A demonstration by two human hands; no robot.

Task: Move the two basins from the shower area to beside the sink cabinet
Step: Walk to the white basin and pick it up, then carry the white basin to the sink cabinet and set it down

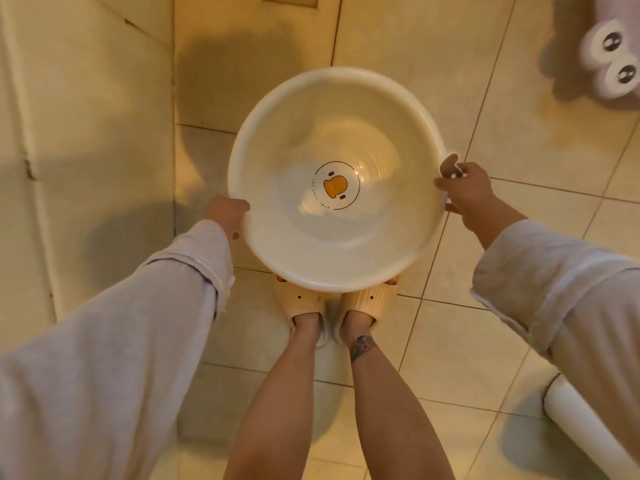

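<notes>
A round white basin (294,140) with an orange duck face printed on its bottom hangs level above the tiled floor, over my slippered feet. My left hand (227,213) grips its rim on the left side. My right hand (467,192) grips the rim on the right, just below the basin's small hanging tab (449,165). Inside, the basin looks empty. No second basin is in view.
Beige floor tiles (433,64) lie all around. A pale panel or wall (86,116) runs along the left. A purple slipper with big cartoon eyes (609,60) lies at the top right. A white rounded object (581,417) sits at the lower right.
</notes>
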